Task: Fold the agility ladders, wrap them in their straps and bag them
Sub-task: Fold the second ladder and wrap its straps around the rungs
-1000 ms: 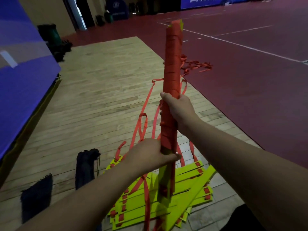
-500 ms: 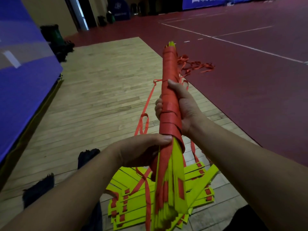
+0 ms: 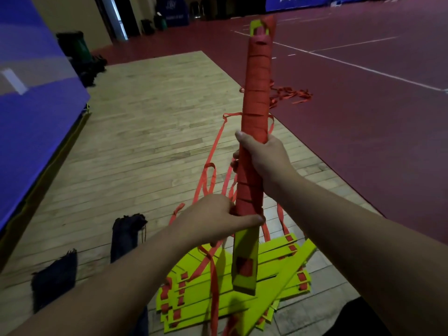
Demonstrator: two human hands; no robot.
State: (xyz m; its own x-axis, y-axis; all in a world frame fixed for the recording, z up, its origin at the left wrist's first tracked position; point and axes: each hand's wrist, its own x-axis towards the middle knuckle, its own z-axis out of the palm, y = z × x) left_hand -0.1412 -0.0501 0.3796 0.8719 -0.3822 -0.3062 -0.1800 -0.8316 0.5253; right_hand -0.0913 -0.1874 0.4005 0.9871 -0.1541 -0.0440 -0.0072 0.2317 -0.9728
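A blue padded mat (image 3: 36,117) stands along the left edge. A ragged dark fabric bag (image 3: 54,280) and a narrower dark drawstring bag (image 3: 126,234) lie on the pale wooden plank floor (image 3: 145,129). The left hand (image 3: 218,219) curls round the lower end of the wrapping on the tall bundle of yellow ladder rungs bound in red strap (image 3: 257,105), which is held nearly upright. The right hand (image 3: 264,158) grips the bundle's middle, higher up. Below them, a loose pile of flat yellow rungs (image 3: 278,275) trailing red straps lies on the planks, near the dark red court floor (image 3: 363,141).

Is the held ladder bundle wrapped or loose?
Mostly wrapped: red strap coils cover the ladder bundle down to the left hand; yellow lower end bare.
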